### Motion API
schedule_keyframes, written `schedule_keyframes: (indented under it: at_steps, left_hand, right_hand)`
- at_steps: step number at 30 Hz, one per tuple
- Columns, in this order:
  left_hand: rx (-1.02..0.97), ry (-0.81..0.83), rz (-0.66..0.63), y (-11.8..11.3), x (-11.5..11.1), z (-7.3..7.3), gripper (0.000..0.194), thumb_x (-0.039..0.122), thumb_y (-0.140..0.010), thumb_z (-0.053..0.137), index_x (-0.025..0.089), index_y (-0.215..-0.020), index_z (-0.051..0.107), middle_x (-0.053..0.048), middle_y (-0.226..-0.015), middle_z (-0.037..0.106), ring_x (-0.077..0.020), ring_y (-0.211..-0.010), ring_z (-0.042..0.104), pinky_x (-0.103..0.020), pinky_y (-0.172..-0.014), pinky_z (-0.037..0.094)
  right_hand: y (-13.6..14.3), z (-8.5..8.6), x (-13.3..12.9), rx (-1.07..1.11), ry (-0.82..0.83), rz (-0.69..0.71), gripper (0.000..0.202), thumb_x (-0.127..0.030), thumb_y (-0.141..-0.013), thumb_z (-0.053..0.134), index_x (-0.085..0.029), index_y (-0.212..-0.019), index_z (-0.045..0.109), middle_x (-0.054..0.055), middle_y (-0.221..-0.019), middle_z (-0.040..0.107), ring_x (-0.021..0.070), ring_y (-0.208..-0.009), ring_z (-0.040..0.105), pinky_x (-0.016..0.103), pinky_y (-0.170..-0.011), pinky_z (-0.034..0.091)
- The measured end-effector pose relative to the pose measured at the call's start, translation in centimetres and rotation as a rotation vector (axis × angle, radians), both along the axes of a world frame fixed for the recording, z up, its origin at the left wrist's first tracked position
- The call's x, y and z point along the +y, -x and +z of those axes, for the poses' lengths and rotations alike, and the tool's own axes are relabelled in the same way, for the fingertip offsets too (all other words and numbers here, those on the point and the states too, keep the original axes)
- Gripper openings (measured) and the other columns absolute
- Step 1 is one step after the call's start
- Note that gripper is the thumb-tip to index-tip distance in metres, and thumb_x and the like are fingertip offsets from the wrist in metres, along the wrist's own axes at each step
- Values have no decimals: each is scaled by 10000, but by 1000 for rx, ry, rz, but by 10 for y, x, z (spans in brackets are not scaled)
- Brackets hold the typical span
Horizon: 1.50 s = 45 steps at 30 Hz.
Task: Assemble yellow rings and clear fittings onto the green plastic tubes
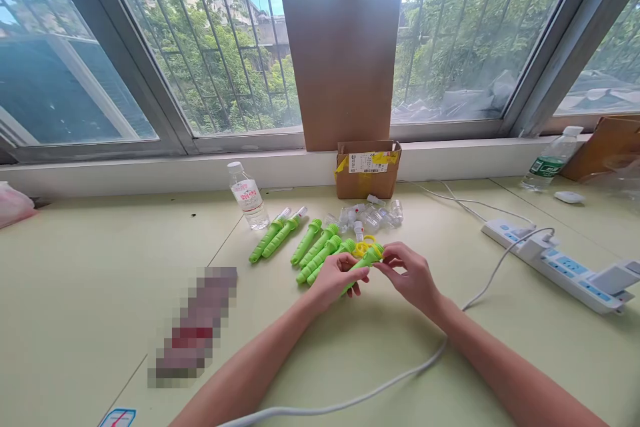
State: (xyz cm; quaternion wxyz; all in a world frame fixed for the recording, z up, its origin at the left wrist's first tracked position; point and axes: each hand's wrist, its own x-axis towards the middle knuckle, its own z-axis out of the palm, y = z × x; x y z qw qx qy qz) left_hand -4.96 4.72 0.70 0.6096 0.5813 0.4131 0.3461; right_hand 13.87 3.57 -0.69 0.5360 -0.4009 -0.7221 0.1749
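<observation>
My left hand [339, 276] is closed around a green plastic tube [367, 260] with a flared, ribbed top end. My right hand [407, 273] pinches at that top end, and its fingertips partly cover it. Just left of my left hand lie several more green tubes [314, 257] side by side on the table. Farther left, two green tubes [284, 237] have clear pieces in their ends. Behind the held tube are yellow rings [364, 245] and a pile of small clear plastic bottles [373, 217], some with white tops.
A small cardboard box [367, 183] stands by the wall, with a brown board [345, 70] behind it. Water bottles [249, 197] stand left and far right. A power strip [555, 267] lies right; its white cable [380, 395] crosses in front. A pixelated patch [195, 327] lies left.
</observation>
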Motion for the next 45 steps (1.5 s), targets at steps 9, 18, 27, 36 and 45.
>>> schedule_keyframes:
  at_steps: [9,18,27,36,45]
  left_hand:
    - [-30,18,-65,1,-1,1,377,503,-778,592,131,-826,558,-81,-752,695,-101,-442,572,-192,-407,393]
    - [82,-71,-123,-1,-1,-1,440,564,-818,480,140,-809,596,-24,-673,629,-70,-401,507,-180,-373,358]
    - [124,-33,-28,-2,-4,-3,377,466,-725,659,194,-890,456,23,-637,637,-56,-351,442,-167,-345,315]
    - [51,-45,-5,-3,-2,-2,360,483,-721,653,153,-790,528,-63,-755,688,-109,-471,587,-185,-386,391]
    - [54,-18,-77,-2,0,-2,408,548,-762,579,144,-819,563,-65,-756,690,-104,-458,581,-192,-394,396]
  right_hand:
    - [0,2,1,7,47,30,116,-277,-806,633,-202,-841,551,33,-890,581,127,-658,610,286,-568,590]
    - [-4,-7,5,-13,41,6,142,-316,-818,627,-205,-825,538,10,-756,581,145,-630,604,338,-633,588]
    - [-2,-5,2,0,-1,15,105,-273,-816,631,-201,-815,554,37,-835,604,147,-674,621,332,-658,599]
    - [-2,3,0,-14,34,48,190,-338,-786,661,-201,-864,555,48,-911,578,122,-632,601,310,-579,605]
    - [-3,-2,2,-51,58,30,133,-338,-839,583,-213,-864,542,42,-875,575,131,-631,583,308,-564,578]
